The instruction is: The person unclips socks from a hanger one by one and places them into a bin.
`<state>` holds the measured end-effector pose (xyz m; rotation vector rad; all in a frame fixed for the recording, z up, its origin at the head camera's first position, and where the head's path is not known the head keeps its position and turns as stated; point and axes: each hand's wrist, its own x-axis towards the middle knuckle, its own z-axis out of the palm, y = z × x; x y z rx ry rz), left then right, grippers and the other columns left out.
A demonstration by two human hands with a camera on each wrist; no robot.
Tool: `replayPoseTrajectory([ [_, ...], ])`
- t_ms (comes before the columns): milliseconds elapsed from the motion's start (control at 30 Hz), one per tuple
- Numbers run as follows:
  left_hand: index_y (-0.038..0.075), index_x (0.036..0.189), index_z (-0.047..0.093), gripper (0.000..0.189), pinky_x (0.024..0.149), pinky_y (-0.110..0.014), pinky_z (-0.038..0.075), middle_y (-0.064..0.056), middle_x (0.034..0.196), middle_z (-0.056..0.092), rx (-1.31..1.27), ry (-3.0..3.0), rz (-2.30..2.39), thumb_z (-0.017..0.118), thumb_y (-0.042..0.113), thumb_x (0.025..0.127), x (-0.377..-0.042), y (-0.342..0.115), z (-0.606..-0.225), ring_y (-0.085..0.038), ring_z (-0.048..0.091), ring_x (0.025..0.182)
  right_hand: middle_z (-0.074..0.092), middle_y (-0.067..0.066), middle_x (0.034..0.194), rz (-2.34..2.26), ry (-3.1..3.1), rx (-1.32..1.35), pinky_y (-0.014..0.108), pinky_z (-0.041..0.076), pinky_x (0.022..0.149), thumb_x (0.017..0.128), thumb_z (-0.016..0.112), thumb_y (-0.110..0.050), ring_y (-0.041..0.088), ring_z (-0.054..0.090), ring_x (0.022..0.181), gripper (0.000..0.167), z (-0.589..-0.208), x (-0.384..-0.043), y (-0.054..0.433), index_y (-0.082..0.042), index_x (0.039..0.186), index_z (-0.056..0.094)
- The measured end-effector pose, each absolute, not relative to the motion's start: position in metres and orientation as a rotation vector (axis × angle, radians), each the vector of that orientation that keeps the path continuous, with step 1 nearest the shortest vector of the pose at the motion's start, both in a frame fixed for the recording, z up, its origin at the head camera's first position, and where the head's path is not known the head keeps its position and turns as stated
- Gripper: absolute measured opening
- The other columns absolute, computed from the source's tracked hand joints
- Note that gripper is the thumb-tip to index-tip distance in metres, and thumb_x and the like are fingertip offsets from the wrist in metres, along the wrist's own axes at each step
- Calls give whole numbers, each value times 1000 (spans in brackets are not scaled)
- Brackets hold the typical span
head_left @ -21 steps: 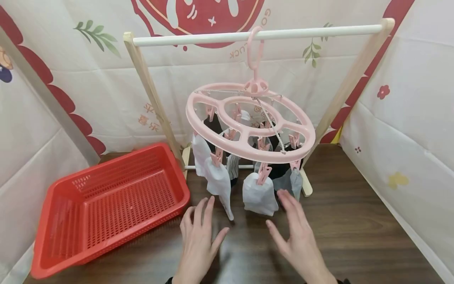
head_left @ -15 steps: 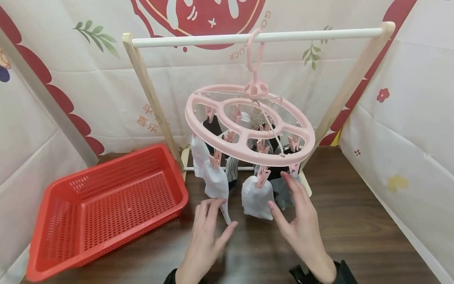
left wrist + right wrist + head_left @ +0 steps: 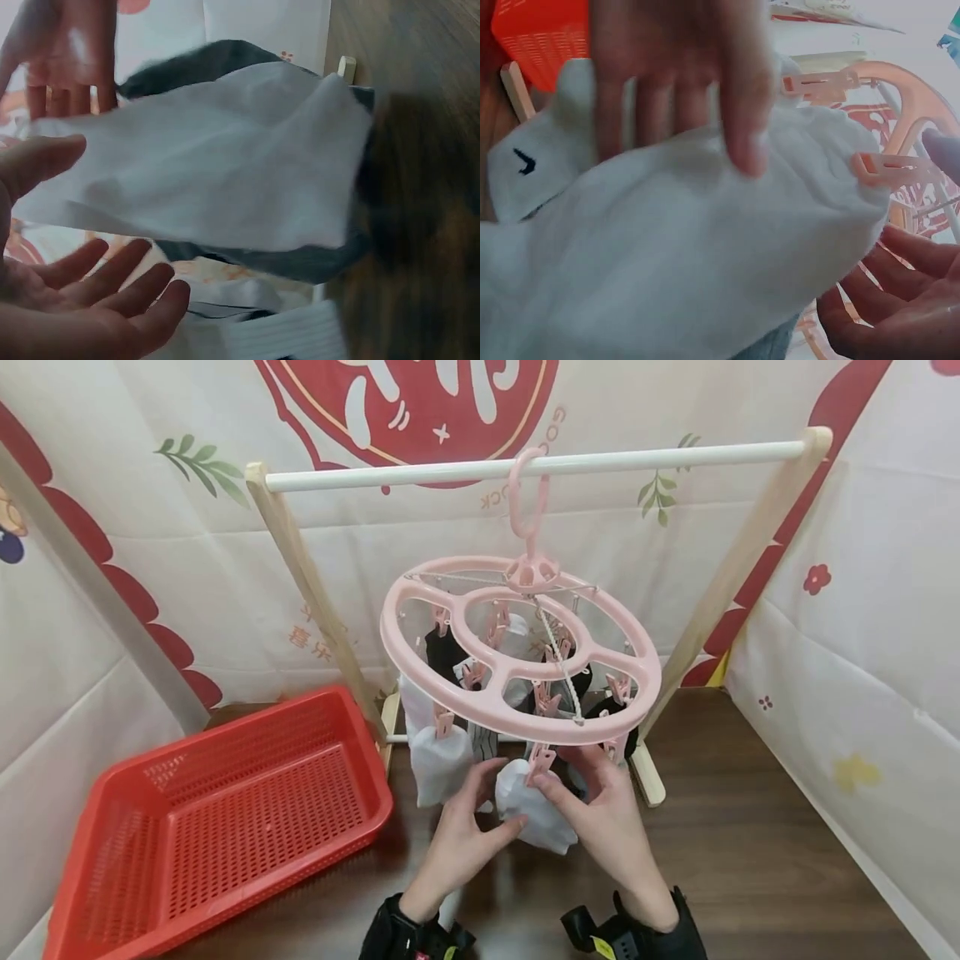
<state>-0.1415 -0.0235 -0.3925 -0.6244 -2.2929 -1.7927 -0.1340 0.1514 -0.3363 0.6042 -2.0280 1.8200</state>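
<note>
A white sock [image 3: 534,810] hangs from a pink clothespin [image 3: 539,762] on the front rim of a round pink drying hanger [image 3: 480,706]. My left hand [image 3: 467,843] is at the sock's left side, thumb and fingers spread apart around it. On the other side is my right hand [image 3: 611,831], its thumb beside the clothespin and its fingers partly behind the sock. Seen from the right wrist, the sock [image 3: 705,225] spans between both hands, and the right thumb is near the clothespin [image 3: 892,169]. In the left wrist view, the left fingers [image 3: 135,296] are loosely extended below the sock.
Another white sock [image 3: 442,764] hangs to the left, with several dark and grey socks behind. The hanger hooks over a white bar [image 3: 660,460] on a wooden stand [image 3: 720,602]. A red plastic basket [image 3: 225,727] stands at the left on the brown table [image 3: 757,835].
Both hands have moved up and inward to the front white sock and its clothespin. The hanger has turned slightly, and the view has tilted up a little.
</note>
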Motion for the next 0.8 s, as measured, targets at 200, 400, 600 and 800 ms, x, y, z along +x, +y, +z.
replayPoseTrajectory([
  [200, 6, 123, 58, 37, 83, -32, 50, -8, 112, 65, -693, -2288, -1952, 71, 11, 88, -156, -25, -395, -17, 62, 100, 64, 10, 115, 1849, -2032, 593, 27, 46, 91, 83, 68, 9, 22, 59, 111, 40, -334, -136, 147, 3, 121, 58],
  [400, -2, 112, 65, 23, 70, -25, 50, -12, 101, 66, -743, -2288, -1967, 65, 5, 91, -157, -24, -398, -10, 60, 83, 67, 13, 106, 1951, -1933, 649, 28, 48, 88, 84, 65, 12, 22, 63, 102, 32, -337, -135, 142, 6, 115, 59],
  [600, 0, 107, 68, 17, 61, -22, 47, -8, 94, 67, -760, -2332, -1911, 65, 7, 92, -154, -27, -395, -8, 58, 74, 67, 17, 102, 2007, -1796, 660, 28, 51, 82, 88, 58, 14, 18, 66, 94, 30, -335, -133, 140, 0, 114, 62],
  [800, 2, 104, 70, 14, 63, -24, 48, -6, 94, 69, -786, -2353, -1832, 65, 6, 91, -155, -32, -391, -8, 59, 75, 66, 26, 100, 1951, -1824, 641, 28, 52, 79, 91, 58, 10, 19, 67, 92, 23, -333, -134, 144, 8, 114, 61],
])
